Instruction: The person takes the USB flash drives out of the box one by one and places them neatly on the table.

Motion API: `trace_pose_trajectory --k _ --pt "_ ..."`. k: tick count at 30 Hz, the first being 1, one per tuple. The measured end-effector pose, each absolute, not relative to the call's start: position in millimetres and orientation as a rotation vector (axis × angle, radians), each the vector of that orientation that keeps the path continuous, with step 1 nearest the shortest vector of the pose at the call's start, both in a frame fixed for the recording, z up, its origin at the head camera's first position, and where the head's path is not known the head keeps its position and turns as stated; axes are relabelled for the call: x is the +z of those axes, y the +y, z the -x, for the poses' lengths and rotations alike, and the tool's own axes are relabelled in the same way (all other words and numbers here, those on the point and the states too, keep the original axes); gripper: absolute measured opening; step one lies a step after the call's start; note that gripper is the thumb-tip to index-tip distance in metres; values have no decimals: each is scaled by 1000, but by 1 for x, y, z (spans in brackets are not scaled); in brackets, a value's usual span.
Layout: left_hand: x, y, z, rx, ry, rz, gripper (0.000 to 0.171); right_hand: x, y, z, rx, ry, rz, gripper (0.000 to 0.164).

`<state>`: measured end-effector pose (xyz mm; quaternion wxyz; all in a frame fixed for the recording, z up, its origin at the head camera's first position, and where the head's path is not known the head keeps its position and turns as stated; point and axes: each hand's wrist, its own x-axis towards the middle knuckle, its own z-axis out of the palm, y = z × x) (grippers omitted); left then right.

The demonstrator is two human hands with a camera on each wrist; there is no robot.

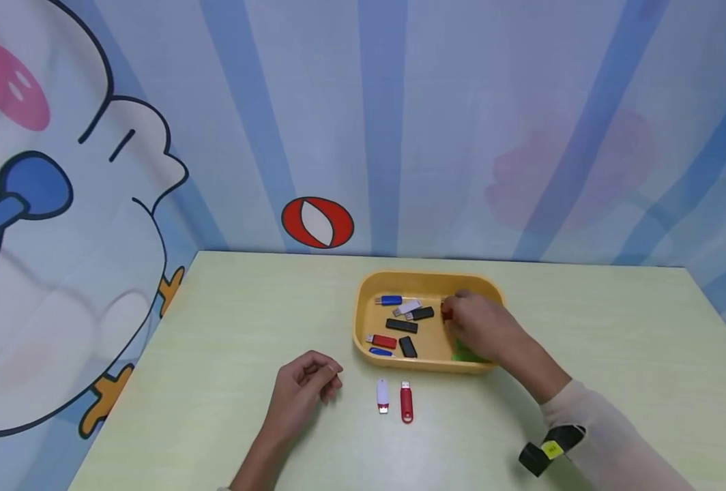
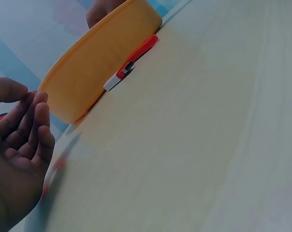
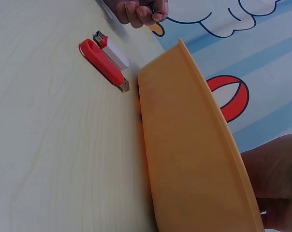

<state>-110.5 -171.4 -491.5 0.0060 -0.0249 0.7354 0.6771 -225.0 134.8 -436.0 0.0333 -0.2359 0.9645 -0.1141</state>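
"Tray [image 1: 424,365] on my head feed: where does it sit?"

"On the pale table [image 1: 215,409]. I see the right hand [image 1: 480,324] dipping into it, fingers curled on a red piece [image 1: 445,310]. Blue, white, black and red USB sticks [image 1: 402,326] lie left of that hand, and a green thing [image 1: 466,352] shows partly from under it."

"Left hand [image 1: 306,385]?"

"Near the tray's front left corner, fingers loosely bent, holding nothing I can make out. A white stick [image 1: 383,397] and a red stick [image 1: 407,402] lie side by side on the near side of the tray."

"My left wrist feed?"

"Same relaxed fingers, with the tray's outer wall and both sticks beyond them."

"And the right wrist?"

"There the wall hides most of the right fingers, so I can't check the grip. The red stick's plug points toward the tray, the white one's away."
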Motion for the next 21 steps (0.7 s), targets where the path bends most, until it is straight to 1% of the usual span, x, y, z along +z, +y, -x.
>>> trace_pose_trajectory --k 10,21 --pt "-492 -171 110 2105 2316 76 10 -439 133 230 -328 2995 685 27" --pt "-491 -170 110 2114 2313 56 10 -442 132 233 -313 2984 649 21"
